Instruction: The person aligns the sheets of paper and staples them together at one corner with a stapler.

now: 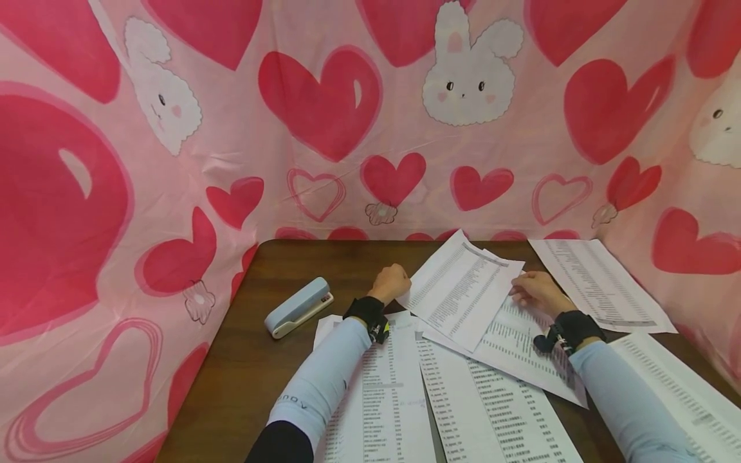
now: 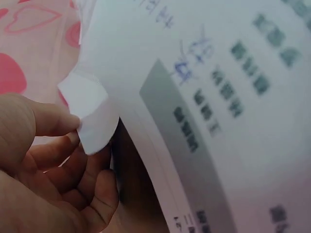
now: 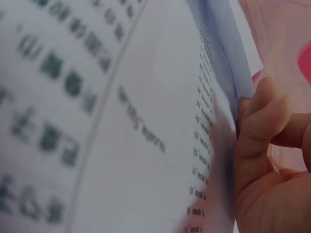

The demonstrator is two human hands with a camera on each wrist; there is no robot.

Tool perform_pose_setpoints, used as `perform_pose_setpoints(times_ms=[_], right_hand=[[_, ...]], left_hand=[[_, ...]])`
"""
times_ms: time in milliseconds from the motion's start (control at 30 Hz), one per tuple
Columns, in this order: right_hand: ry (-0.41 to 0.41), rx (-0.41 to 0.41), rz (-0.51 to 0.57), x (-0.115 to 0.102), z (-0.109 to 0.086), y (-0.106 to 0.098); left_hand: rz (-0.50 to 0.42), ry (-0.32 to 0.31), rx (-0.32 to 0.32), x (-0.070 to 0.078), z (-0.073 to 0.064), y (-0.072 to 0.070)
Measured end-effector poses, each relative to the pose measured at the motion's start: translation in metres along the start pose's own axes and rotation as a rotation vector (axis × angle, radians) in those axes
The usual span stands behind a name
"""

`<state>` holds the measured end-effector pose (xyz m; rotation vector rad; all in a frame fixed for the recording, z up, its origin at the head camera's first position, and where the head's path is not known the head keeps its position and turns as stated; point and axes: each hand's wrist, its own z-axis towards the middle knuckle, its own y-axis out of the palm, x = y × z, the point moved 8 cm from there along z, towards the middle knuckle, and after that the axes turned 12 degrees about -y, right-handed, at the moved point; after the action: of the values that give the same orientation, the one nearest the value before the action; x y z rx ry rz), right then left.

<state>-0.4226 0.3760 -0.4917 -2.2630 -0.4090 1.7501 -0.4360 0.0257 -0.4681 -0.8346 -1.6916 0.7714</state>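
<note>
Here, the left hand pinches the left edge of the upper printed sheets between thumb and forefinger, its other fingers curled below, and in the left wrist view the gripped corner bends into a small white fold. The right hand is at the opposite edge of the same sheets with its fingers bent; the right wrist view brings the fingertips right up to the paper's edge, though I cannot tell whether they grip it. These upper sheets are between the two hands, toward the back of the dark brown table, fanned slightly so that one shows behind the other. A lower sheet slants out beneath them toward the right forearm, and two long printed pages lie side by side nearer the person. To the right, one list lies by the back edge and another page beside the right sleeve. Left of the left hand, apart from the papers, sits a light blue stapler.
</note>
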Motion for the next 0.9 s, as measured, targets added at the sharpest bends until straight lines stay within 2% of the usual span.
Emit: perform_pose_setpoints(times_ms=[200,300,633,900], right_hand=[[0.028,0.033,0.019,0.000,0.001,-0.005],[0.011,0.031,0.028,-0.004,0.001,-0.007],[-0.018,0.018,0.019,-0.021,-0.004,-0.010],[-0.081,-0.012,0.068,-0.039,-0.009,-0.009]], left_hand=[[-0.007,0.001,-0.005,0.000,0.000,0.001],[-0.016,0.015,-0.014,0.001,-0.002,-0.001],[-0.077,0.078,-0.054,0.007,-0.006,-0.016],[-0.136,0.110,-0.093,0.011,-0.012,-0.030]])
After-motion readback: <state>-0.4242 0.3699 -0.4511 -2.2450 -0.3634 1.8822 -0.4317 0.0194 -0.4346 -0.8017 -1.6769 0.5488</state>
